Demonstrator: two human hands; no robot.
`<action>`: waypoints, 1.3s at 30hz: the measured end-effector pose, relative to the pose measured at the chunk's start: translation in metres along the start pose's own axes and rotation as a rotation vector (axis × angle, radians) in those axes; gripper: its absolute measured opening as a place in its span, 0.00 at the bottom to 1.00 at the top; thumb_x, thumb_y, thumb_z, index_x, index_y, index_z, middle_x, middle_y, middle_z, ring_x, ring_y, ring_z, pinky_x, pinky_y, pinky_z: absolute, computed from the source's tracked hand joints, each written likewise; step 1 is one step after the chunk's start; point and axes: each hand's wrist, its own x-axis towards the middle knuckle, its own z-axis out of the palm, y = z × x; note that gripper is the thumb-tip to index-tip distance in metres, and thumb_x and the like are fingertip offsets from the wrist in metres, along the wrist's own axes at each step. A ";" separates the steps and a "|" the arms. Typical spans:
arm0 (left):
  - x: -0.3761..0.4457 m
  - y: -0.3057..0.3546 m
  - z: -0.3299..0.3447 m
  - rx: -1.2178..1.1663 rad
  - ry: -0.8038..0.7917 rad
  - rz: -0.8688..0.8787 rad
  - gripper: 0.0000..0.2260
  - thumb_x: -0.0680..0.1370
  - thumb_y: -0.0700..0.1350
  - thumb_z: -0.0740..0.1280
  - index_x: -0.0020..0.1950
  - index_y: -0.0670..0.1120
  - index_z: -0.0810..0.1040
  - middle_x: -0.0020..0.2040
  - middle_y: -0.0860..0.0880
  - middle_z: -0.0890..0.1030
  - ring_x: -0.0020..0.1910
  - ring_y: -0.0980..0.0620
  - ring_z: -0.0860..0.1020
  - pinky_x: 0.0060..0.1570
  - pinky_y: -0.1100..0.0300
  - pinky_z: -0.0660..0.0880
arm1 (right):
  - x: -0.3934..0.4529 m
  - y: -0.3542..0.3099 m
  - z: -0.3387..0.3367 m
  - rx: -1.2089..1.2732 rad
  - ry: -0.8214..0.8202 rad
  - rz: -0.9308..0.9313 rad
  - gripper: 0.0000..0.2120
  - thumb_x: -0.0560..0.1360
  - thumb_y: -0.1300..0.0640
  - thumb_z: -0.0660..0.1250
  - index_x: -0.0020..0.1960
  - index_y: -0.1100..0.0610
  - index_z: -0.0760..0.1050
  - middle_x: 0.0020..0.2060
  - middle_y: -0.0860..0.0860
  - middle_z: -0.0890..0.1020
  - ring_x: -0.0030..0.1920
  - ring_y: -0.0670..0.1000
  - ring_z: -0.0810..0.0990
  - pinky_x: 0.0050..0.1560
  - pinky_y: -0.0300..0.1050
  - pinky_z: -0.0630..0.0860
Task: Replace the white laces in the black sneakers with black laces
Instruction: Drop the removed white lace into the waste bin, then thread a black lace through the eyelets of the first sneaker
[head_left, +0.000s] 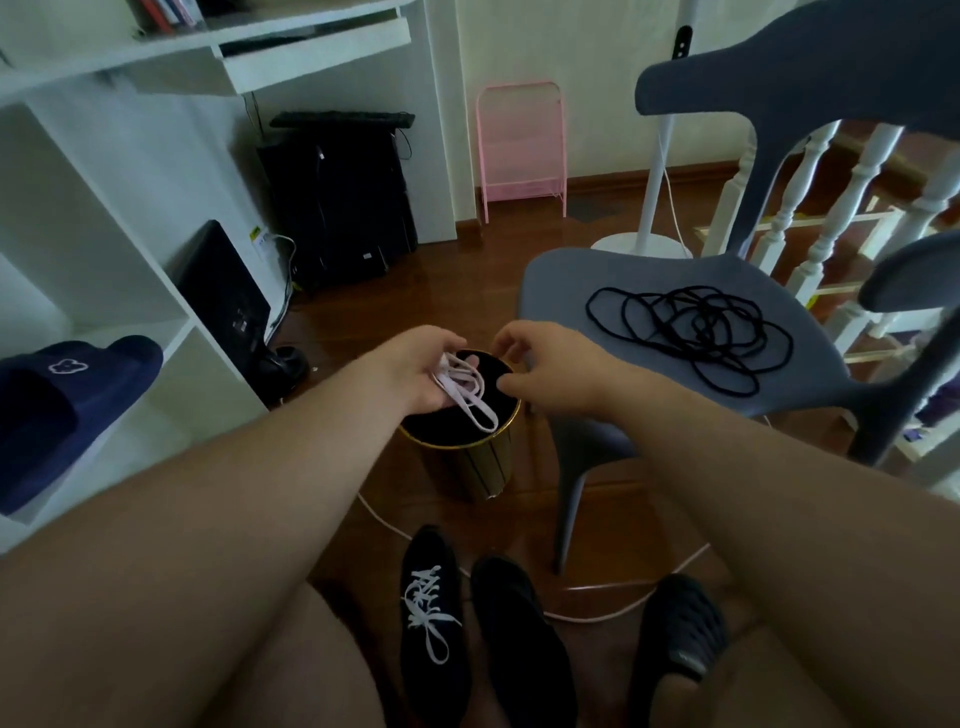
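At frame centre, your left hand (415, 371) grips a bundled white lace (465, 389) over the gold-rimmed bin (462, 441). Your right hand (545, 366) hovers beside it, fingers loosely curled and empty. Let go squarely above the opening.

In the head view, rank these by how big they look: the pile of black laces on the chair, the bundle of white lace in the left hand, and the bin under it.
Largest to smallest, as they look:
1. black laces, spread loose across the chair seat
2. bin, partly hidden behind the hands
3. white lace, bunched in the left hand
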 end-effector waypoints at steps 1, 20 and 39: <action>0.008 0.003 -0.001 0.010 0.026 -0.001 0.14 0.87 0.40 0.60 0.72 0.37 0.68 0.55 0.39 0.75 0.52 0.42 0.78 0.48 0.44 0.78 | 0.001 0.007 -0.001 -0.034 -0.034 0.025 0.16 0.78 0.50 0.72 0.65 0.45 0.76 0.63 0.48 0.79 0.50 0.48 0.80 0.49 0.44 0.79; 0.121 0.001 0.011 -0.282 0.261 0.060 0.29 0.87 0.53 0.58 0.87 0.48 0.56 0.86 0.45 0.58 0.84 0.42 0.59 0.81 0.46 0.58 | 0.012 0.063 -0.030 -0.008 0.138 0.105 0.06 0.80 0.54 0.69 0.51 0.42 0.81 0.49 0.40 0.82 0.44 0.40 0.79 0.39 0.35 0.72; 0.064 -0.043 0.137 1.262 -0.097 0.915 0.22 0.81 0.50 0.66 0.75 0.59 0.75 0.74 0.48 0.73 0.73 0.40 0.67 0.73 0.46 0.66 | -0.027 0.163 -0.072 -0.260 0.224 0.483 0.08 0.79 0.56 0.71 0.43 0.47 0.78 0.45 0.48 0.81 0.50 0.54 0.80 0.50 0.45 0.71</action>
